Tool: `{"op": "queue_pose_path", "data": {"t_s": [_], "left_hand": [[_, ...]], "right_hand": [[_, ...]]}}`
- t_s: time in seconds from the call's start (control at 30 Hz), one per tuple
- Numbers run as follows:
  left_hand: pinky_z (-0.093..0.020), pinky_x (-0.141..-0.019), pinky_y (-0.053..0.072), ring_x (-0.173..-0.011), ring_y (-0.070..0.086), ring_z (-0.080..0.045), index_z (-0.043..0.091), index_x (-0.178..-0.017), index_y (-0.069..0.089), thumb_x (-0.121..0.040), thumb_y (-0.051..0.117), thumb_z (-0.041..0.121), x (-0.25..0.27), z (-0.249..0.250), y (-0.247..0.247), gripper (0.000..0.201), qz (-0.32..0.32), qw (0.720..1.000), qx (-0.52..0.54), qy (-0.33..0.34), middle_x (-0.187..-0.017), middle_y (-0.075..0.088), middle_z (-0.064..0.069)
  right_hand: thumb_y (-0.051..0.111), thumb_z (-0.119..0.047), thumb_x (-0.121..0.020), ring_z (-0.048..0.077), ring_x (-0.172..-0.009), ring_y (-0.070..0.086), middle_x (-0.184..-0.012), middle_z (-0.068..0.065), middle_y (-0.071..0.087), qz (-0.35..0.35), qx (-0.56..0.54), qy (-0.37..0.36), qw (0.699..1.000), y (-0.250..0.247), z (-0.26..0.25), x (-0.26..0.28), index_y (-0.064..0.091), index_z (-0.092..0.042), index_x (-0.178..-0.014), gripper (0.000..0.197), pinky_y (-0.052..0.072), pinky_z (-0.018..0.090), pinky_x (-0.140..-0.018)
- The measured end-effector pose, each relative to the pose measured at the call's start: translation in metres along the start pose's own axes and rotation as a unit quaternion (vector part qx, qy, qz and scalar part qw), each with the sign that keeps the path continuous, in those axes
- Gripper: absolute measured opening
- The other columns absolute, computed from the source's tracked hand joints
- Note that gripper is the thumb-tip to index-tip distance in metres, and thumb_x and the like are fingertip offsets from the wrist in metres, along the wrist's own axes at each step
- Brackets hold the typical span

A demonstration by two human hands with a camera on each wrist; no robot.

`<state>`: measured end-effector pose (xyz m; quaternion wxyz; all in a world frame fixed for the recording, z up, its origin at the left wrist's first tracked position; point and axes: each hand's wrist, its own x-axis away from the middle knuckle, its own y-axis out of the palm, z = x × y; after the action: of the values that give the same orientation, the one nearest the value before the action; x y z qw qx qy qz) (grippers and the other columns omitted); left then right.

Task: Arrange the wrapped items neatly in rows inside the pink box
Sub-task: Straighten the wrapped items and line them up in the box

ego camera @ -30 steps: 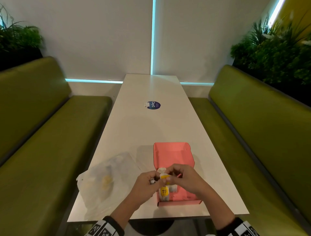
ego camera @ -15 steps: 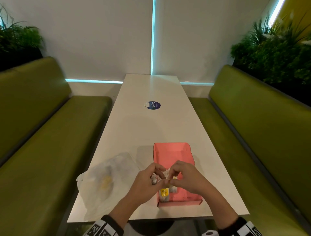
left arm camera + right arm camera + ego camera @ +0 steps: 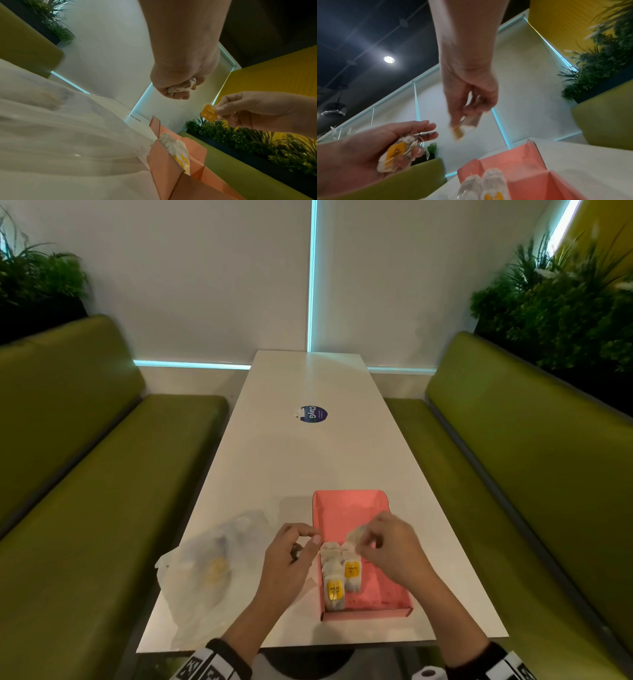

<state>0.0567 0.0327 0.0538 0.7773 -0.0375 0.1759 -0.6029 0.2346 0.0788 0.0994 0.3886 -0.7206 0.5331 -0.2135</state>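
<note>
The pink box (image 3: pixel 349 508) lies open on the white table, near its front edge. Several wrapped items with yellow labels (image 3: pixel 342 573) lie in two short rows along the box's left side. My left hand (image 3: pixel 301 546) hovers just left of the box and holds a small bunch of wrapped items (image 3: pixel 395 152) in its curled fingers. My right hand (image 3: pixel 368 542) is above the middle of the box and pinches one wrapped item (image 3: pixel 208 112) with a yellow label. The right half of the box is bare.
A clear plastic bag (image 3: pixel 212 566) with more yellow-labelled items lies left of the box. A round blue sticker (image 3: pixel 313 414) sits mid-table. Green benches (image 3: pixel 513 474) flank the table, with plants behind them. The table's near edge (image 3: pixel 308 645) is close below my wrists.
My hands were together over the box's near end; they have drawn apart. The right hand has moved right and away with one wrapped item, and the left has shifted left.
</note>
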Motion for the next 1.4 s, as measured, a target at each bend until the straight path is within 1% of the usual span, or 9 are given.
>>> {"op": "queue_pose_path", "data": {"t_s": [0.1, 0.27, 0.4, 0.5, 0.6, 0.8, 0.97, 1.13, 1.4], "left_hand": [[-0.031, -0.067, 0.051, -0.072, 0.057, -0.003, 0.032, -0.087, 0.066, -0.09, 0.059, 0.013, 0.0, -0.002, 0.001, 0.021, -0.009, 0.999, 0.011, 0.029, -0.096, 0.063, 0.012], [-0.015, -0.066, 0.048, -0.067, 0.058, -0.001, 0.039, -0.102, 0.062, -0.085, 0.066, 0.022, 0.003, 0.0, 0.0, 0.024, -0.114, 0.993, 0.025, 0.002, -0.088, 0.068, 0.018], [-0.009, -0.068, 0.044, -0.074, 0.062, 0.003, 0.04, -0.087, 0.065, -0.079, 0.074, 0.012, 0.004, -0.002, 0.002, 0.03, -0.095, 0.995, -0.022, 0.011, -0.073, 0.066, 0.018], [-0.012, -0.066, 0.047, -0.073, 0.063, 0.001, 0.034, -0.089, 0.065, -0.077, 0.075, 0.014, 0.003, -0.001, 0.005, 0.025, -0.076, 0.997, 0.005, -0.018, -0.072, 0.067, 0.016], [-0.013, -0.068, 0.046, -0.074, 0.063, -0.001, 0.03, -0.094, 0.063, -0.077, 0.076, 0.017, 0.003, -0.001, 0.005, 0.025, -0.081, 0.995, 0.026, -0.042, -0.076, 0.069, 0.006], [-0.018, -0.069, 0.049, -0.073, 0.062, -0.002, 0.027, -0.098, 0.061, -0.079, 0.074, 0.019, 0.002, -0.003, 0.005, 0.025, -0.124, 0.988, 0.05, -0.08, -0.082, 0.068, 0.004], [-0.016, -0.059, 0.045, -0.063, 0.057, -0.001, 0.018, -0.091, 0.063, -0.088, 0.064, 0.019, 0.006, 0.001, 0.004, 0.004, -0.137, 0.984, 0.081, -0.079, -0.078, 0.067, 0.005], [-0.018, -0.068, 0.048, -0.074, 0.061, -0.004, 0.019, -0.093, 0.069, -0.084, 0.068, 0.018, 0.008, 0.0, 0.005, 0.009, -0.133, 0.982, 0.099, -0.092, -0.085, 0.07, 0.002], [-0.03, -0.058, 0.042, -0.058, 0.052, -0.009, 0.022, -0.091, 0.071, -0.082, 0.07, 0.017, 0.007, 0.004, 0.007, 0.01, -0.101, 0.977, 0.143, -0.123, -0.074, 0.068, 0.003]], "right_hand": [[0.076, -0.018, -0.075, 0.002, -0.064, 0.05, -0.079, -0.014, 0.053, -0.143, -0.021, -0.011, 0.99, -0.002, -0.006, 0.006, 0.055, -0.033, -0.059, 0.031, 0.042, 0.012, -0.061], [0.069, -0.011, -0.081, -0.002, -0.056, 0.051, -0.078, -0.009, 0.061, -0.093, -0.113, 0.022, 0.989, 0.001, -0.003, 0.005, 0.06, -0.024, -0.073, 0.017, 0.044, 0.012, -0.059], [0.067, -0.006, -0.083, 0.008, -0.057, 0.057, -0.072, 0.0, 0.062, -0.091, -0.208, 0.039, 0.973, 0.0, -0.003, 0.007, 0.061, -0.014, -0.083, 0.01, 0.05, 0.024, -0.062], [0.074, -0.009, -0.077, 0.008, -0.067, 0.055, -0.082, -0.005, 0.063, -0.097, -0.229, 0.07, 0.966, 0.002, -0.001, 0.008, 0.062, -0.019, -0.092, 0.022, 0.049, 0.018, -0.063], [0.073, -0.011, -0.078, 0.004, -0.072, 0.053, -0.089, -0.005, 0.063, -0.085, -0.199, 0.067, 0.974, 0.005, 0.0, 0.009, 0.066, -0.015, -0.085, 0.012, 0.045, 0.009, -0.062], [0.062, -0.006, -0.086, 0.007, -0.069, 0.055, -0.075, 0.002, 0.062, -0.078, -0.256, 0.075, 0.961, 0.01, 0.003, 0.009, 0.063, -0.007, -0.085, 0.001, 0.047, 0.022, -0.067], [0.061, -0.004, -0.088, 0.007, -0.06, 0.057, -0.068, 0.002, 0.062, -0.032, -0.298, 0.088, 0.95, 0.012, 0.0, 0.009, 0.061, -0.009, -0.082, 0.008, 0.046, 0.016, -0.056], [0.06, -0.004, -0.088, 0.015, -0.068, 0.062, -0.077, 0.01, 0.066, -0.017, -0.361, 0.113, 0.926, 0.013, -0.001, 0.008, 0.059, -0.007, -0.09, 0.003, 0.053, 0.025, -0.061], [0.072, -0.001, -0.077, 0.011, -0.072, 0.06, -0.076, 0.002, 0.063, -0.027, -0.366, 0.093, 0.926, 0.018, 0.001, 0.011, 0.064, -0.006, -0.081, 0.01, 0.054, 0.026, -0.066]]}}
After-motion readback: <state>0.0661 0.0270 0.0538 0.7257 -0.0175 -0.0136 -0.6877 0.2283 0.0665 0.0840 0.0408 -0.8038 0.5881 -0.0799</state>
